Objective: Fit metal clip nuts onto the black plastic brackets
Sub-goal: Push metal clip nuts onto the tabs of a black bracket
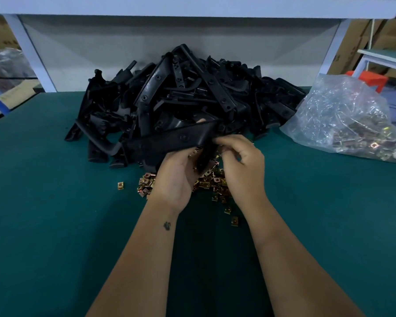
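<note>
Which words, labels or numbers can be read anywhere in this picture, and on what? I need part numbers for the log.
No text here can be read.
cardboard boxes at left: dark printed marks, too blurred to read.
cardboard boxes at right: faint print at the edge, too blurred to read.
held bracket: a round moulded mark, too small to read.
left forearm: a small dark tattoo, a figure, not text.
</note>
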A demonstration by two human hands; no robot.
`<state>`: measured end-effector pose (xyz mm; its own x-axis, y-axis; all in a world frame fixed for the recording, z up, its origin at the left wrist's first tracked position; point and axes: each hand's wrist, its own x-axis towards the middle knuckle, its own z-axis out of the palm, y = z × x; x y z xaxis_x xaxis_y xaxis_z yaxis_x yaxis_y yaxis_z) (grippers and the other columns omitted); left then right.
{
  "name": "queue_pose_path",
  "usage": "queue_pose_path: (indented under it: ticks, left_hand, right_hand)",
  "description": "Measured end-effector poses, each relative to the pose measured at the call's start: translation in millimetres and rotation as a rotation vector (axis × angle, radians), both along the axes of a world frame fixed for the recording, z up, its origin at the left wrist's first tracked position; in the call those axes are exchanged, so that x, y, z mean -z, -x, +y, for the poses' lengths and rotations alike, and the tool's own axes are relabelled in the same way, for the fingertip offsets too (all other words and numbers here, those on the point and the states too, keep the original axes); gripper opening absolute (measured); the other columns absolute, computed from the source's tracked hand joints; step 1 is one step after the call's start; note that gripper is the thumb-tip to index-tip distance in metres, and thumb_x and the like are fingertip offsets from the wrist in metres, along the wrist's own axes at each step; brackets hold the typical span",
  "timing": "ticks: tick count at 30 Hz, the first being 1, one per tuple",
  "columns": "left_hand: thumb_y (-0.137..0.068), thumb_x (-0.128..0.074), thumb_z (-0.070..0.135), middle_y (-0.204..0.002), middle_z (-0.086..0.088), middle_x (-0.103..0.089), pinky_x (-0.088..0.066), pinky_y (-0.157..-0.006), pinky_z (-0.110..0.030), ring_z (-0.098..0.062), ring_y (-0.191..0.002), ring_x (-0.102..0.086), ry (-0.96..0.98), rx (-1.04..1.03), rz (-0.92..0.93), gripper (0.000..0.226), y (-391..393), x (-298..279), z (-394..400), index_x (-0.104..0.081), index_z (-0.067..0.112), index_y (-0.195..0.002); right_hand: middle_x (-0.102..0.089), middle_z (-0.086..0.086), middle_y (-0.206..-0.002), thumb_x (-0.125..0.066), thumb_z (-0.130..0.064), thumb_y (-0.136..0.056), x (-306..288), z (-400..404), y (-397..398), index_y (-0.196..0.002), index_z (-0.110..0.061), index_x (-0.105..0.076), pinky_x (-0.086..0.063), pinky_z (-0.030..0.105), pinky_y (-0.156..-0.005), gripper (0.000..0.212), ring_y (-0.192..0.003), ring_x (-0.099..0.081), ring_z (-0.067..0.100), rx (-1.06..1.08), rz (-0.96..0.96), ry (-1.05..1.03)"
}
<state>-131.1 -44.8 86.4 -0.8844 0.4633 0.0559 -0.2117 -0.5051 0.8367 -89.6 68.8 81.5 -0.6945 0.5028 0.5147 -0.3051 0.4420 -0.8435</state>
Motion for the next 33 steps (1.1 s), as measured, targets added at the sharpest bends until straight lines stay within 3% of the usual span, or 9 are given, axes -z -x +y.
queue_pose_path:
  ticks: [4, 8, 11, 14, 18, 22, 25, 30, 33]
  left_hand:
    - [-0.097, -0.043, 0.004, -0.135, -0.008, -0.063, -0.039, -0.113, -0.045, -0.022, -0.128, -0.056, 0.026, -0.017, -0.018, 0.042, 3.8, 3.6, -0.8, -0.056, 0.007, -0.137]
    - [-0.098, -0.043, 0.007, -0.132, -0.012, -0.064, -0.040, -0.113, -0.045, -0.025, -0.126, -0.058, 0.025, 0.011, 0.044, 0.036, 1.6, 3.7, 1.3, -0.060, 0.004, -0.130]
    - [-0.099, -0.044, 0.007, -0.132, -0.013, -0.064, -0.040, -0.113, -0.046, -0.027, -0.127, -0.056, 0.032, 0.028, 0.083, 0.033, 1.0, 4.7, 3.2, -0.062, 0.004, -0.127]
    - [-0.098, -0.035, 0.001, -0.116, -0.006, -0.070, -0.047, -0.107, -0.039, -0.025, -0.116, -0.060, 0.018, 0.028, 0.048, 0.033, 1.6, 5.6, 4.3, -0.064, 0.009, -0.113]
    - [-0.095, -0.044, 0.023, -0.106, -0.008, -0.067, -0.058, -0.087, -0.037, -0.023, -0.098, -0.063, -0.032, 0.077, -0.041, 0.031, -0.3, 0.9, 3.1, -0.063, 0.011, -0.115]
    - [-0.088, -0.050, 0.053, -0.120, -0.009, -0.068, -0.057, -0.077, -0.037, -0.027, -0.103, -0.064, -0.091, 0.065, -0.114, 0.056, 4.2, 1.0, -4.8, -0.060, 0.012, -0.125]
    - [-0.093, -0.042, 0.062, -0.133, -0.013, -0.064, -0.057, -0.089, -0.042, -0.029, -0.118, -0.063, -0.060, 0.057, -0.118, 0.072, 5.0, 1.5, -8.0, -0.054, 0.007, -0.138]
    - [-0.100, -0.055, 0.012, -0.120, -0.012, -0.070, -0.059, -0.085, -0.043, -0.030, -0.116, -0.065, -0.012, -0.138, -0.103, 0.023, 5.1, 6.6, -0.8, -0.066, 0.012, -0.120]
    - [-0.100, -0.055, 0.011, -0.119, -0.004, -0.072, -0.060, -0.082, -0.043, -0.027, -0.113, -0.067, -0.106, -0.154, -0.127, 0.022, 7.9, 8.6, -3.7, -0.067, 0.022, -0.114]
  right_hand:
    - [-0.070, -0.011, -0.090, -0.066, -0.004, -0.088, -3.2, -2.2, 3.4, -0.092, -0.023, -0.071, -0.047, 0.010, -0.073, 0.019, -0.084, -0.065, -0.002, -0.075, -0.059, 0.174]
    - [-0.067, -0.002, -0.078, -0.068, 0.003, -0.085, -4.3, 5.3, 4.7, -0.105, -0.015, -0.065, -0.051, 0.020, -0.065, 0.027, -0.068, -0.061, 0.008, -0.093, -0.043, 0.432]
    - [-0.062, -0.002, -0.065, -0.059, 0.008, -0.088, -6.4, 7.7, 3.8, -0.087, -0.011, -0.069, -0.045, 0.023, -0.056, 0.022, -0.056, -0.054, 0.011, -0.180, 0.027, 0.506]
    - [-0.067, -0.001, -0.070, -0.060, 0.009, -0.087, -8.5, 8.0, 2.5, -0.079, -0.015, -0.065, -0.051, 0.025, -0.064, 0.026, -0.068, -0.063, 0.015, -0.109, 0.179, 0.567]
    - [-0.065, 0.000, -0.087, -0.056, 0.020, -0.079, -4.2, 10.5, 1.2, -0.084, -0.017, -0.064, -0.050, 0.021, -0.075, 0.038, -0.082, -0.062, 0.004, 0.017, 0.220, 0.310]
    - [-0.058, 0.000, -0.098, -0.055, 0.022, -0.070, -0.4, -0.5, 1.0, -0.086, -0.016, -0.062, -0.049, 0.016, -0.076, 0.042, -0.091, -0.059, 0.003, -0.005, 0.225, -0.078]
    - [-0.057, -0.002, -0.104, -0.055, 0.018, -0.069, 2.6, -4.0, 1.4, -0.094, -0.005, -0.066, -0.048, 0.017, -0.078, 0.035, -0.097, -0.054, 0.003, 0.035, 0.213, -0.355]
    - [-0.053, -0.007, -0.123, -0.053, 0.011, -0.077, 5.8, -3.3, 2.1, -0.122, -0.019, -0.062, -0.049, 0.017, -0.082, 0.055, -0.108, -0.056, 0.005, 0.046, 0.066, -0.437]
    - [-0.048, -0.012, -0.123, -0.051, 0.001, -0.091, 7.9, 8.1, 5.2, -0.126, -0.024, -0.059, -0.043, 0.008, -0.073, 0.043, -0.098, -0.055, 0.000, 0.207, -0.073, -0.277]
